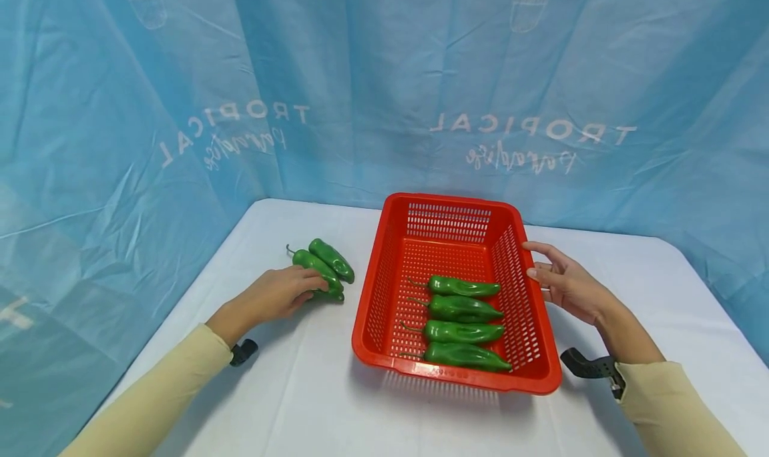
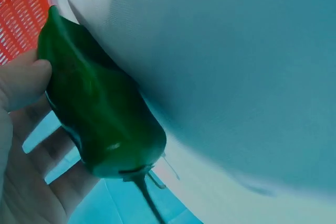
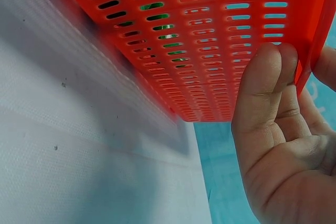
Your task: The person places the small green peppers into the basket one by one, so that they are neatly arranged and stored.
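Observation:
My left hand (image 1: 282, 293) grips a long green chili pepper (image 1: 317, 270) at the left of the table. In the left wrist view, the thumb lies along one side of the pepper (image 2: 100, 98), near its pointed end, with the other fingers behind it. A second green pepper (image 1: 332, 260) lies right beside it. On the right, my right hand (image 1: 567, 283) holds the side rim of a red plastic basket (image 1: 370, 297); in the right wrist view, several fingers (image 3: 260, 87) press the outside of its slotted wall. Several green peppers (image 1: 462, 309) lie in a row inside the basket, stems to the left.
A white cloth (image 1: 300, 390) covers the table. Blue curtains (image 1: 372, 97) with printed lettering hang close behind the table and along its left side. The basket stands at the middle, to the right of the loose peppers.

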`<state>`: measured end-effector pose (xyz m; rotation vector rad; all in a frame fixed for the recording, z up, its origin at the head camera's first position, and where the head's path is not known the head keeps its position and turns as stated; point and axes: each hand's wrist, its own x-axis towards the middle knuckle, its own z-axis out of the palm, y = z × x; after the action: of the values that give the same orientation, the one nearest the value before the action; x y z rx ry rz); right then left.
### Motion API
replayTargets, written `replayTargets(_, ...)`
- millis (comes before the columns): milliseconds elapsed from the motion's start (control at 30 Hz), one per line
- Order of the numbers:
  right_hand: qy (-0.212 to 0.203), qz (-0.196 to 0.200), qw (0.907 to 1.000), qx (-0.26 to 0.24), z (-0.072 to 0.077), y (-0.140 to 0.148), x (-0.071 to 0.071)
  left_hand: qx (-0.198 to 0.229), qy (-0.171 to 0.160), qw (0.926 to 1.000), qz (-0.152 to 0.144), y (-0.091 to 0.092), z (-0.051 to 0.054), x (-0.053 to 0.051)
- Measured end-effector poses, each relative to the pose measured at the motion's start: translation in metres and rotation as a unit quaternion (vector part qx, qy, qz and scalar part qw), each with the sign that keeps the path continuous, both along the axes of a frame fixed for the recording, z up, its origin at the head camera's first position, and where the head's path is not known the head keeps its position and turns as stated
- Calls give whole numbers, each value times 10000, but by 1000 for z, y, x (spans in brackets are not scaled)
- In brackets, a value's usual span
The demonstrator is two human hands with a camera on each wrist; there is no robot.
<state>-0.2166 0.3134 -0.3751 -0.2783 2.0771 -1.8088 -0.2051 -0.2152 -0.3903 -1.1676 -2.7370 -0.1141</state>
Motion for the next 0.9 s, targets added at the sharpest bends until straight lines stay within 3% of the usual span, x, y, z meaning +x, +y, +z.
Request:
replayTargets(433,-101,73,9999,-115,-1,1,-1,-100,-2,9997,206,-2,-3,2)
replayTargets(733,-59,68,9999,-106,0,1,-1,-19,-643,9972,384,-6,-1,-2)
replayTargets(900,-57,59,10000,-53,-1,1,-2,-22,-799,9957,459,-7,2,-1)
